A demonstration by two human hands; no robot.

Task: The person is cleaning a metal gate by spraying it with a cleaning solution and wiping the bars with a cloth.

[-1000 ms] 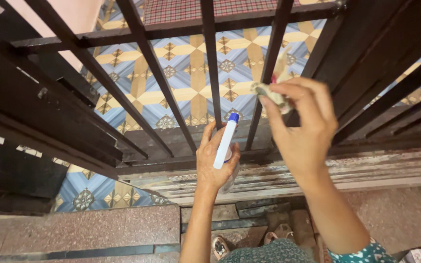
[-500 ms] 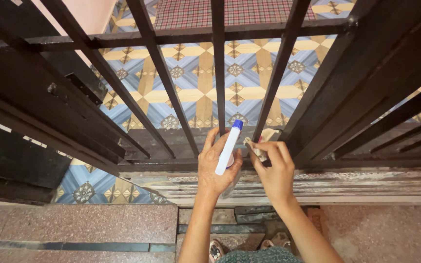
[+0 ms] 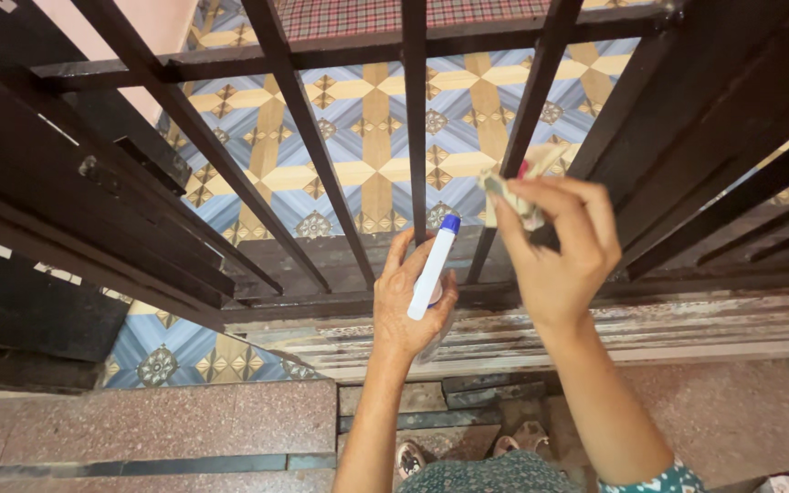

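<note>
Fingers of my left hand (image 3: 410, 306) wrap a white spray bottle with a blue cap (image 3: 434, 267), held upright before the dark metal grille (image 3: 308, 119); my right hand (image 3: 554, 251) pinches a crumpled pale cloth (image 3: 507, 192) against one slanted bar (image 3: 533, 100); patterned blue and tan floor tiles (image 3: 367, 137) show beyond.
</note>
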